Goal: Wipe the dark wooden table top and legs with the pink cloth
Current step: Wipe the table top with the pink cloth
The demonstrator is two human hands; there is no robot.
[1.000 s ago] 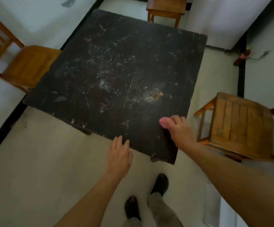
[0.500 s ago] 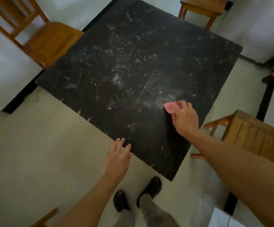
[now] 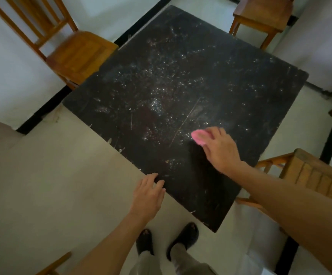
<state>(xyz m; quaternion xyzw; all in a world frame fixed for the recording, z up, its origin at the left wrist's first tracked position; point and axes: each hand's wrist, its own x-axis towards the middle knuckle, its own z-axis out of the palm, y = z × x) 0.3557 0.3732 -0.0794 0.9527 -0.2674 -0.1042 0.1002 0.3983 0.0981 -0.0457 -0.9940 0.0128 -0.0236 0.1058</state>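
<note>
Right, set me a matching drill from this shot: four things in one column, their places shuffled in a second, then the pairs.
Things
1. pink cloth
2. left hand
3. right hand
4. black shoes

Places
A. on the pale floor, by the near corner of the dark table
B. fingertips at the table's near edge
C. wadded on the dusty top, under fingers
D. out over the top, holding the wad down

Pairs: 1-C, 2-B, 3-D, 4-A
</note>
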